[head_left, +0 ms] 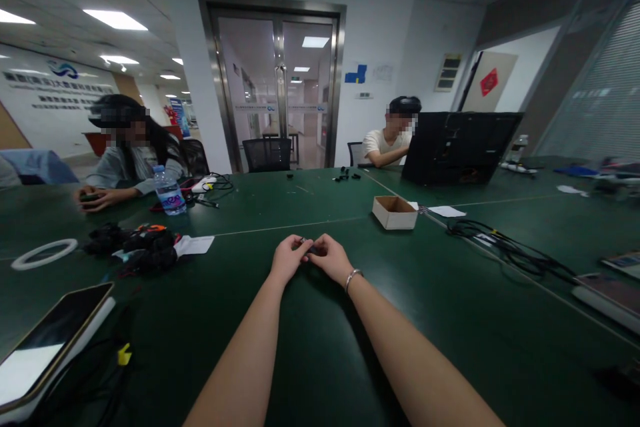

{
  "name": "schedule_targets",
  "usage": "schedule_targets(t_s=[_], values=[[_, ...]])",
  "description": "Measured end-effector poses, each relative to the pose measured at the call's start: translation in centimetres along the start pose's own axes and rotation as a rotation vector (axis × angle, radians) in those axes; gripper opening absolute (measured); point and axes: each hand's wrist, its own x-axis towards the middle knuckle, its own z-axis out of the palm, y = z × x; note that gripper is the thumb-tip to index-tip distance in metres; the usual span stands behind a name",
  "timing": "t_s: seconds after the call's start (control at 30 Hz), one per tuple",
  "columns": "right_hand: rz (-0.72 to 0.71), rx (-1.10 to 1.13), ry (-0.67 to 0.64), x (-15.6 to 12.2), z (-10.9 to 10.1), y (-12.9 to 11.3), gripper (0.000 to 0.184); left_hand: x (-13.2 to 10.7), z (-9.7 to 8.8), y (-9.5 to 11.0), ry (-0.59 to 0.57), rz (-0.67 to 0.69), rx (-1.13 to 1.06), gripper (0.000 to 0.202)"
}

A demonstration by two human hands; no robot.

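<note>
Both of my hands meet above the green table (310,333), fingertips almost touching. A small dark object (313,250) with a greyish end is pinched between them; its kind is too small and covered to make out. My left hand (288,260) is closed on it, thumb toward the middle. From the other side my right hand (332,257) is closed on the same object with thumb and fingertips, and a silver bracelet (353,279) circles that wrist. Nearest to the hands, off to the right, stands an open cardboard box (395,219).
On the left lie a phone (55,340), a white ring (44,255), bundled black cables (145,250) and a water bottle (169,193). Black cords (505,247) run along the right, before a large monitor (457,147). Two people in headsets sit across the table.
</note>
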Motion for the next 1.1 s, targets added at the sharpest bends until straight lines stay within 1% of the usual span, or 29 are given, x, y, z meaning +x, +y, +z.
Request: schedule_targets(t_s=[0.1,0.17,0.23,0.3,0.37,0.43,0.6,0.77,0.87,0.97,1.1], values=[[0.044,0.061,0.019,0.0,-0.1,0.1,0.026,-0.2,0.1,0.1,0.003,-0.028,-0.009,0.037],[0.109,0.16,-0.008,0.1,-0.1,0.3,0.03,-0.2,0.2,0.0,0.012,-0.027,0.002,0.037],[0.152,0.269,-0.057,0.2,-0.1,0.4,0.033,-0.2,0.1,-0.2,0.019,0.004,0.028,0.037],[0.146,0.342,-0.091,0.2,0.1,0.5,0.036,-0.1,0.1,-0.5,0.028,0.058,0.053,0.036],[0.133,0.382,-0.1,0.3,0.3,0.6,0.038,-0.1,0.0,-0.6,0.043,0.106,0.078,0.035],[0.139,0.412,-0.105,0.4,0.4,0.7,0.039,-0.3,-0.1,-0.4,0.047,0.123,0.096,0.035],[0.2,0.543,-0.159,0.5,0.2,0.6,0.043,-0.8,-0.4,0.6,0.055,0.09,0.057,0.04],[0.307,0.733,-0.183,0.3,-0.2,-0.1,0.048,-1.3,-0.9,1.2,0.132,0.066,0.021,0.035],[0.374,0.834,-0.224,0.4,-0.1,-0.5,0.048,-1.6,-1.1,1.3,0.164,0.05,-0.013,0.034],[0.404,0.886,-0.257,0.4,0.0,-0.6,0.044,-1.8,-1.2,1.4,0.151,0.022,-0.056,0.035],[0.422,0.904,-0.248,0.5,-0.2,-0.3,0.043,-1.7,-1.2,1.3,0.105,0.018,-0.087,0.037]])
